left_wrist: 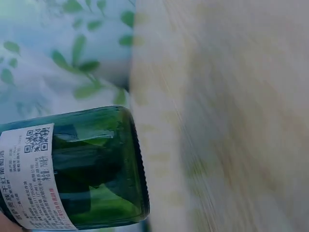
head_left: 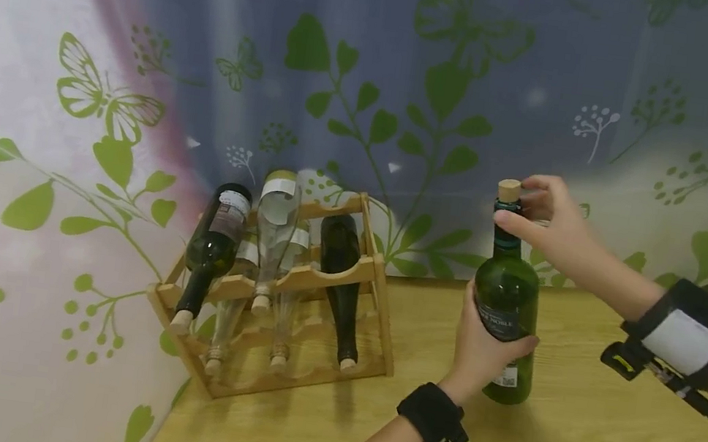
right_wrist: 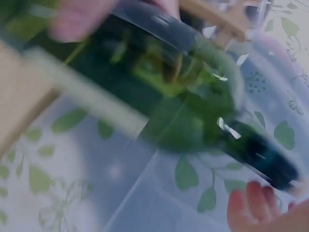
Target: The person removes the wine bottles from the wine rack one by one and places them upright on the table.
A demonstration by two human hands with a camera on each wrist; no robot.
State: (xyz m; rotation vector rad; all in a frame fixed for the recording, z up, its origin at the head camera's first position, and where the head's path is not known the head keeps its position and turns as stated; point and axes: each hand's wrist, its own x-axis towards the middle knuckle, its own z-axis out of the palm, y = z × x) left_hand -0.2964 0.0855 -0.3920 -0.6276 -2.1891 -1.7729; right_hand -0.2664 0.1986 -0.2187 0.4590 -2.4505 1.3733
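Note:
A green wine bottle (head_left: 511, 288) with a dark label and a cork (head_left: 509, 190) in its mouth is upright over the table in the head view. My left hand (head_left: 488, 344) grips its body around the label. The bottle's base and a white printed label (left_wrist: 31, 179) show in the left wrist view. Beside the neck is my right hand (head_left: 550, 215), fingers loosely bent and thumb in front of the neck. In the right wrist view the right-hand fingers (right_wrist: 256, 200) sit close to the neck (right_wrist: 263, 157); whether they touch is unclear.
A wooden wine rack (head_left: 376, 312) stands to the left on the wooden table (head_left: 420, 436). It bears several corked bottles, including a dark one (head_left: 216, 233) and a clear one (head_left: 275, 233), necks pointing down and forward. Behind hangs a leaf-and-butterfly patterned curtain (head_left: 361, 52).

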